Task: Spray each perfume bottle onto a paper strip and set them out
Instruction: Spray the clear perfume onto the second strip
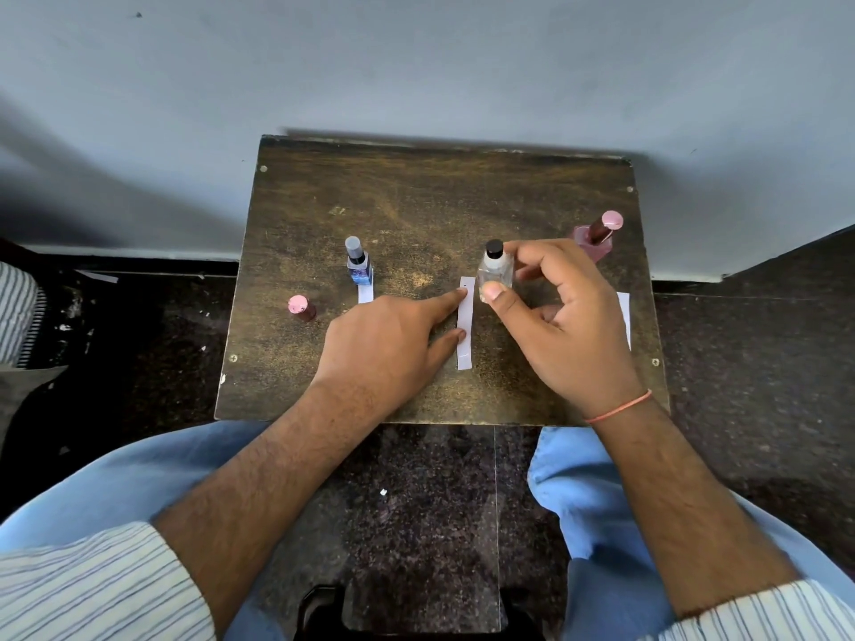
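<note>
My right hand [562, 316] grips a clear perfume bottle [496, 270] with a black cap, thumb and fingers around it, just right of a white paper strip [465, 328]. My left hand [393, 344] rests on the small wooden table [416, 201], with two fingertips pressing on that strip's left edge. A blue bottle [360, 263] with a grey cap stands at the far end of a second strip [365, 293]. A pink bottle [597, 238] leans at the back right, and a third strip [624, 316] lies partly hidden behind my right hand.
A small pink-topped cap or bottle [300, 308] lies at the table's left side. The table's back edge touches a grey wall [416, 62]. My knees in blue trousers [583, 478] flank the table's front edge over a dark speckled floor.
</note>
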